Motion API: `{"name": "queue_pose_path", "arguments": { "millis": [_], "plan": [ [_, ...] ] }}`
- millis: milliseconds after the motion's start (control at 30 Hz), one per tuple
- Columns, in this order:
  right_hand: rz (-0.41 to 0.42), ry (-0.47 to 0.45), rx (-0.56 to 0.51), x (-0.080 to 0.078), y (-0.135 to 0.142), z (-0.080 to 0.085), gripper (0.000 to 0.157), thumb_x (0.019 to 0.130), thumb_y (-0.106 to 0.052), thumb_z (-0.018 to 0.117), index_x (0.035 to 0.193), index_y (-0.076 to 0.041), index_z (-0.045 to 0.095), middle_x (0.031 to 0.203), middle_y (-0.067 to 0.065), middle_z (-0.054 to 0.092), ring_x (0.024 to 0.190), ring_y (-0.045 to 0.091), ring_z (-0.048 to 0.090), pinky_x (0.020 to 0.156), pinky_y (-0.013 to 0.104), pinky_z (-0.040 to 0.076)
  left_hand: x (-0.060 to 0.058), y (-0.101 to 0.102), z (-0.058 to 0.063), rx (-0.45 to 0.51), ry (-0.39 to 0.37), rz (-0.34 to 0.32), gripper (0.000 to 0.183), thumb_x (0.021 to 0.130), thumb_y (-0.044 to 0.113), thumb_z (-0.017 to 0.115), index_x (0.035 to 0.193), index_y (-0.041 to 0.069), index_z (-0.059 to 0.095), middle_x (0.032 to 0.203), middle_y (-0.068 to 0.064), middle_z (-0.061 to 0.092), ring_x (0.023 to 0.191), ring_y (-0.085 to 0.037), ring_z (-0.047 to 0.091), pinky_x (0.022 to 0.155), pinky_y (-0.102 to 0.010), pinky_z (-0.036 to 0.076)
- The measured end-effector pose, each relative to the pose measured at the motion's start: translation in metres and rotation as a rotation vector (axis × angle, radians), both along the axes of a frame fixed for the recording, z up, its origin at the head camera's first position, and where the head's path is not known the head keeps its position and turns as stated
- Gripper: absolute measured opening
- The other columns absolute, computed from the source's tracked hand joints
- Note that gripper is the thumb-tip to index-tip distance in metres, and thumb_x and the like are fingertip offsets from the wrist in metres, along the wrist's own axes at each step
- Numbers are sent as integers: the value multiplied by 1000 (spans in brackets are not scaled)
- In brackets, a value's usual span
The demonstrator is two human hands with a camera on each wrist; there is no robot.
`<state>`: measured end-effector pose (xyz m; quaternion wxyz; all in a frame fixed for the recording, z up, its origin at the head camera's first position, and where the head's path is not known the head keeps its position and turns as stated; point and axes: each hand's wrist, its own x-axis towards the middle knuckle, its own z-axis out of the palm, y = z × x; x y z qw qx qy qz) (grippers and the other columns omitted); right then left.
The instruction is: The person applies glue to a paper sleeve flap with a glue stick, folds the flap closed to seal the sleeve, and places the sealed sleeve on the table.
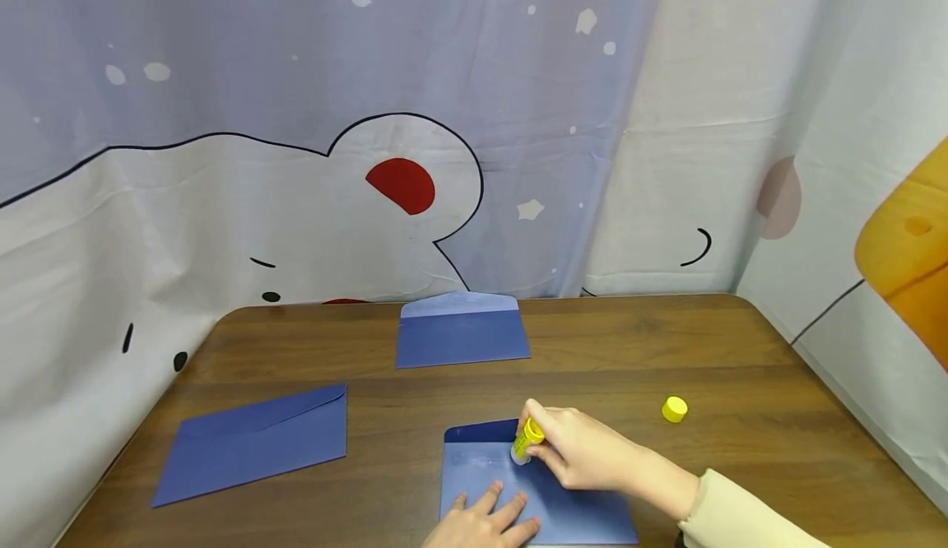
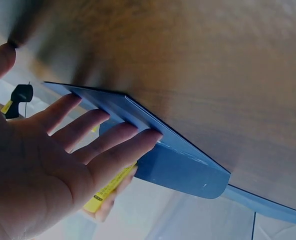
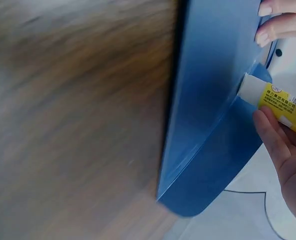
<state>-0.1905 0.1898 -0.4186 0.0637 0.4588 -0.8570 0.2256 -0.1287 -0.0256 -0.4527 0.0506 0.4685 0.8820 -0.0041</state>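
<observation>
Yellow glue stick (image 1: 523, 442): your right hand (image 1: 581, 449) pinched it — tilted beside the flap (image 1: 480, 432).
Envelope (image 1: 578, 507): your left hand (image 1: 481, 526) rested fingers-spread.

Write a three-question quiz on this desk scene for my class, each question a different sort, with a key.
1. How many blue envelopes lie on the table?
2. True or false: the yellow cap lies apart from the glue stick.
3. The left hand is:
A) pinching the cap
B) touching the envelope nearest the person
C) lifting an envelope

Key: 1. Three. 2. True. 3. B.
</observation>
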Motion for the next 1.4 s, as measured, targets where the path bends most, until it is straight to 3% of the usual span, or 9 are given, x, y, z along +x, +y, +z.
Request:
{"name": "queue_pose_path", "arguments": {
  "millis": [300,533,600,700,867,967,1067,1267,1400],
  "plan": [
    [5,12,49,11,7,5,24,89,-11,65,105,-11,46,90,-11,61,80,-1,60,70,16,50,-2,2,2,-18,-64,13,50,94,57,45,137,34,51,142,7,51,127,-24,54,78,-44,56],
    [7,60,67,9,14,10,26,87,-11,66,98,-11,44,80,-14,54,67,-6,48,63,9,42,1,-2,0,14,68,-2,47,93,56,46,134,34,55,138,8,55,121,-23,58,72,-40,56],
    [11,45,51,7,7,7,25,88,-11,66,100,-11,44,83,-13,57,70,-5,52,64,10,44,1,-2,0,5,68,0,47,93,56,46,134,35,55,138,8,55,122,-23,58,71,-40,56],
    [15,39,29,6,-6,3,24,89,-12,66,103,-10,46,89,-9,61,77,0,60,69,15,49,-1,-1,2,-18,9,5,48,93,57,46,135,35,53,140,8,53,124,-23,56,72,-41,56],
    [-32,65,52,5,-9,3,25,89,-13,66,104,-9,46,86,-8,61,75,1,59,66,18,50,-1,0,2,-12,9,-4,49,93,57,46,136,35,53,141,8,53,124,-24,56,72,-41,57],
    [-81,70,72,7,4,7,25,88,-13,67,102,-10,46,82,-11,59,71,-2,54,63,18,48,0,0,0,2,33,-21,48,94,56,46,136,34,53,140,7,54,123,-24,57,73,-41,57],
    [-119,64,72,11,24,9,25,87,-12,67,101,-11,46,79,-13,57,69,-4,50,60,17,45,0,0,0,3,5,-30,48,94,55,45,137,33,52,140,6,53,123,-25,56,74,-41,56],
    [-180,42,24,23,65,8,27,86,-6,68,102,-11,47,78,-14,55,67,-8,46,56,13,42,-3,0,5,-34,-142,-17,52,95,56,43,142,34,46,147,6,46,131,-25,50,79,-44,55],
    [-201,58,18,29,82,7,30,83,-3,70,102,-11,48,84,-10,60,71,-8,49,57,13,45,-3,-1,6,-14,-118,-25,52,95,56,44,141,33,48,146,6,48,129,-24,52,76,-42,56]
  ]
}}
